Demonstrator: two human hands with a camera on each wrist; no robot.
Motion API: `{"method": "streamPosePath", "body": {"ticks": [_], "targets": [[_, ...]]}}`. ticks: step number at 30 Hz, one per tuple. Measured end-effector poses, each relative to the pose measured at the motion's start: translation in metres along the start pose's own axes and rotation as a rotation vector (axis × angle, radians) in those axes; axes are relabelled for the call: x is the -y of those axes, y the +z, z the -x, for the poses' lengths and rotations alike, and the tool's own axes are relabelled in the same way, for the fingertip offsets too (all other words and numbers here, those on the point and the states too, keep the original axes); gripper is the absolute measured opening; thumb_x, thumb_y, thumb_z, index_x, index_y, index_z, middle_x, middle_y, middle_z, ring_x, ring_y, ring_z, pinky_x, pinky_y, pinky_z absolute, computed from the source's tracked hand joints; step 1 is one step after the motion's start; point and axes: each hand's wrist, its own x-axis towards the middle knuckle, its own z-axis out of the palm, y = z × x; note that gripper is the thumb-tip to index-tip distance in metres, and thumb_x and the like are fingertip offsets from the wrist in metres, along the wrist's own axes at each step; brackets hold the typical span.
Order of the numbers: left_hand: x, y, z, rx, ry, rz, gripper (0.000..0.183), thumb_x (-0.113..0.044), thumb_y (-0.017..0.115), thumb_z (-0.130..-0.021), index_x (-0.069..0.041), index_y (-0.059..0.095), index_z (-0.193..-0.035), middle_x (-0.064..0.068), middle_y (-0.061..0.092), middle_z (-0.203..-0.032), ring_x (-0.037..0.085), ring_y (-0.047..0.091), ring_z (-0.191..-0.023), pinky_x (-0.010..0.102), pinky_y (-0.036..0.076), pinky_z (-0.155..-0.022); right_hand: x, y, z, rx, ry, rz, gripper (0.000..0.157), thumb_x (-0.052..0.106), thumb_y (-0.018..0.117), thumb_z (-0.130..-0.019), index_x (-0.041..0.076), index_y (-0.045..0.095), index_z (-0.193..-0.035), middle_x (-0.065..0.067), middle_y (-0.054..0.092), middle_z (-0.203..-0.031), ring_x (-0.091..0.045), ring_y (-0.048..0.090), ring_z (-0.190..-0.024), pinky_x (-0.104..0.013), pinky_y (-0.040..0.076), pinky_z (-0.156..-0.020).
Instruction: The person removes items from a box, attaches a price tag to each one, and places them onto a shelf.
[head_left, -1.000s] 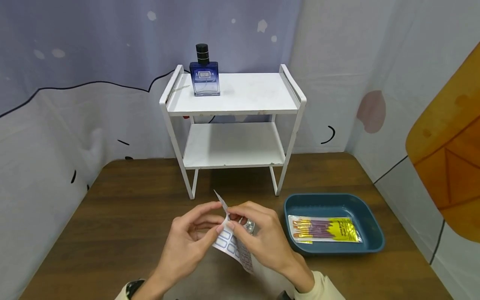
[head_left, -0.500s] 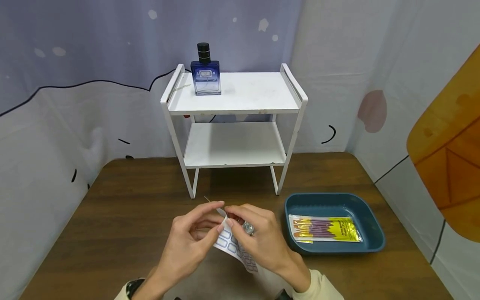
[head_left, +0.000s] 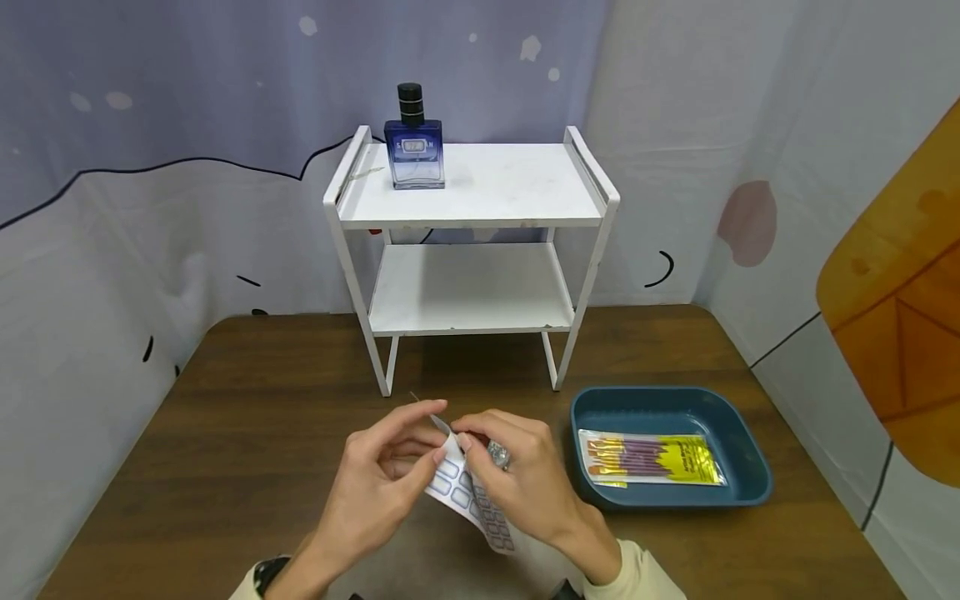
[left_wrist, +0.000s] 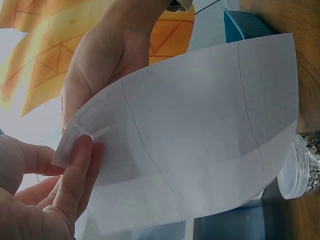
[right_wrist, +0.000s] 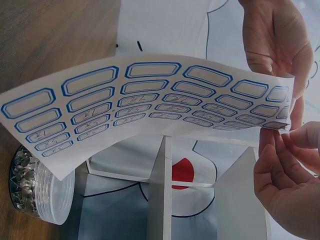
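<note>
Both hands are raised over the near part of the table around a sheet of blue-bordered labels (head_left: 453, 482). My left hand (head_left: 378, 479) pinches the sheet between thumb and fingers along its upper edge. My right hand (head_left: 528, 471) pinches the same end, its fingertips close beside the left ones. In the right wrist view, the label sheet (right_wrist: 145, 95) curves outward, with numbers on several of its labels. Its plain white back (left_wrist: 195, 135), crossed by two thin lines, fills the left wrist view. Fingers partly hide the pinched corner.
Behind the sheet stands a clear jar (right_wrist: 37, 187) of shiny metallic pieces. To the right, a dark blue tray (head_left: 671, 502) holds a packet of paint brushes (head_left: 648, 458). A white two-tier shelf (head_left: 472, 287) at the back carries a blue perfume bottle (head_left: 415, 154).
The sheet's upper tip, which stood up above the fingers, has tipped left and lower. The right fingertips have shifted slightly at the edge; both hands keep their hold.
</note>
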Motion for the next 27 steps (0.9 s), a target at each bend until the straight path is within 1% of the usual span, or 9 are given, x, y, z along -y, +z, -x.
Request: {"method": "streamPosePath", "body": {"ticks": [3, 6, 11, 17, 20, 23, 27], "targets": [[0.0, -0.001, 0.0, 0.0, 0.002, 0.006, 0.043, 0.019, 0.064, -0.084, 0.006, 0.061, -0.125, 0.021, 0.071, -0.086, 0.005, 0.071, -0.082, 0.028, 0.06, -0.064, 0.001, 0.0, 0.0, 0.01, 0.031, -0.019, 0.014, -0.004, 0.064, -0.091, 0.006, 0.072, -0.096, -0.002, 0.071, -0.084, -0.007, 0.062, -0.074, -0.016, 0.052, -0.068], [-0.001, -0.002, 0.001, -0.003, -0.001, 0.005, 0.044, 0.019, 0.064, -0.084, 0.006, 0.06, -0.126, 0.021, 0.071, -0.086, 0.005, 0.071, -0.082, 0.028, 0.06, -0.064, 0.003, 0.001, 0.0, 0.027, 0.082, -0.024, 0.013, -0.003, 0.063, -0.092, 0.008, 0.07, -0.094, 0.0, 0.069, -0.083, -0.005, 0.061, -0.075, -0.017, 0.052, -0.068], [-0.001, -0.004, 0.004, -0.021, -0.032, -0.005, 0.047, 0.02, 0.064, -0.083, 0.005, 0.059, -0.128, 0.022, 0.071, -0.085, 0.006, 0.071, -0.079, 0.026, 0.06, -0.063, 0.005, 0.003, 0.002, 0.045, 0.15, -0.026, 0.013, -0.002, 0.061, -0.093, 0.009, 0.068, -0.094, 0.001, 0.068, -0.086, -0.004, 0.059, -0.077, -0.019, 0.052, -0.068], [0.0, -0.008, 0.007, -0.059, -0.074, -0.02, 0.047, 0.02, 0.065, -0.082, 0.006, 0.059, -0.126, 0.021, 0.07, -0.083, 0.006, 0.07, -0.075, 0.024, 0.059, -0.061, 0.004, 0.006, 0.004, 0.033, 0.177, -0.028, 0.013, -0.001, 0.058, -0.096, 0.009, 0.067, -0.095, 0.0, 0.069, -0.091, -0.006, 0.058, -0.079, -0.021, 0.052, -0.069], [-0.001, -0.01, 0.008, -0.078, -0.095, -0.035, 0.047, 0.019, 0.066, -0.081, 0.004, 0.06, -0.125, 0.02, 0.07, -0.082, 0.006, 0.069, -0.073, 0.024, 0.059, -0.061, 0.004, 0.007, 0.004, 0.022, 0.174, -0.023, 0.013, -0.001, 0.058, -0.096, 0.008, 0.067, -0.095, -0.001, 0.069, -0.092, -0.006, 0.058, -0.08, -0.022, 0.052, -0.069], [-0.001, -0.013, 0.009, -0.091, -0.119, -0.051, 0.047, 0.018, 0.067, -0.081, 0.002, 0.061, -0.125, 0.019, 0.07, -0.083, 0.006, 0.069, -0.072, 0.023, 0.058, -0.06, 0.005, 0.007, 0.004, 0.015, 0.189, -0.03, 0.012, -0.001, 0.059, -0.095, 0.008, 0.067, -0.095, -0.001, 0.07, -0.094, -0.007, 0.06, -0.082, -0.022, 0.053, -0.071], [-0.002, -0.018, 0.01, -0.105, -0.159, -0.069, 0.048, 0.016, 0.067, -0.082, 0.0, 0.061, -0.126, 0.013, 0.071, -0.084, 0.007, 0.07, -0.072, 0.025, 0.058, -0.06, 0.005, 0.006, 0.004, -0.014, 0.19, -0.05, 0.012, -0.002, 0.059, -0.095, 0.007, 0.066, -0.096, -0.003, 0.072, -0.097, -0.009, 0.064, -0.084, -0.024, 0.055, -0.073]]}}
